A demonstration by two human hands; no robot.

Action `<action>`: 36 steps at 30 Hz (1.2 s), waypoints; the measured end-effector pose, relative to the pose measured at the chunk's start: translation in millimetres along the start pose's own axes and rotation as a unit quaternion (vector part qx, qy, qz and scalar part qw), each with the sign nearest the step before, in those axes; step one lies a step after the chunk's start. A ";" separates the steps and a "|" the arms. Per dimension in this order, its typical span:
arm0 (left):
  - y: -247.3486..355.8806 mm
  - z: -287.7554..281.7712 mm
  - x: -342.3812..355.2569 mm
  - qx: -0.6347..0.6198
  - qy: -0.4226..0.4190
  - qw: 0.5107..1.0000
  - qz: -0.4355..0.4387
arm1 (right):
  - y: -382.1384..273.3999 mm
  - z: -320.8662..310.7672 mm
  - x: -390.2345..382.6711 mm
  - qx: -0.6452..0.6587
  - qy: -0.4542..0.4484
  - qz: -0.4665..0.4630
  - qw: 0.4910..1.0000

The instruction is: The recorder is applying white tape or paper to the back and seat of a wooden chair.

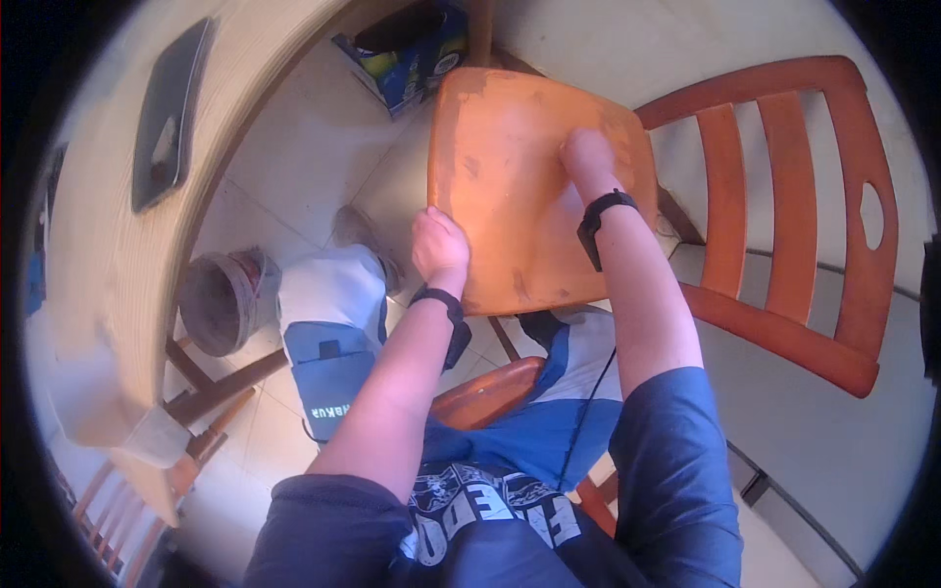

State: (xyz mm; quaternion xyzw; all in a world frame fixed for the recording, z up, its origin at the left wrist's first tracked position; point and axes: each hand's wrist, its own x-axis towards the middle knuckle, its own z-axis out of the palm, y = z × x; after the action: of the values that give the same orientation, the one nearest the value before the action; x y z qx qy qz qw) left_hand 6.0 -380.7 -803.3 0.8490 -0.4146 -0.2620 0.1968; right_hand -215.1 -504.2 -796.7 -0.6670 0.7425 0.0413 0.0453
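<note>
An orange-brown wooden chair seat (529, 186) faces up in front of me, with darker worn patches on its surface and edges. Its slatted backrest (774, 206) extends to the right. My left hand (439, 247) is closed at the seat's left edge, its fingers curled around that edge. Over the far right part of the seat, my right hand (590, 160) is closed in a fist against the surface. Whatever its fingers hold, if anything, is hidden. Both wrists wear black bands.
To the left a pale wooden table (245, 59) bears a dark flat device (174, 116) and a translucent container (118, 421). Beneath are a bucket (214, 304) and a blue-green box (402, 64). A reddish wooden seat (487, 392) shows between my legs. A wall (676, 44) stands behind the chair.
</note>
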 end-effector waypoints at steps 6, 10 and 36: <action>0.6 1.0 0.3 -0.003 -0.009 1.000 -0.011 | 3.0 4.5 6.0 0.024 -0.007 -0.026 0.999; 2.3 2.8 1.5 -0.002 -0.027 0.999 -0.036 | 15.5 10.1 24.6 -0.009 0.040 -0.049 0.998; 5.2 -1.7 0.4 0.012 -0.025 0.999 -0.043 | 7.3 -9.5 17.9 -0.001 -0.002 -0.009 1.000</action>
State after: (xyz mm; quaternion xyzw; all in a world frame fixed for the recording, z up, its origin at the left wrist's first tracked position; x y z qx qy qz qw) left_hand 4.1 -383.9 -799.1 0.8615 -0.3859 -0.2859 0.1648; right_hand -224.4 -522.2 -789.5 -0.6737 0.7363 0.0426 0.0468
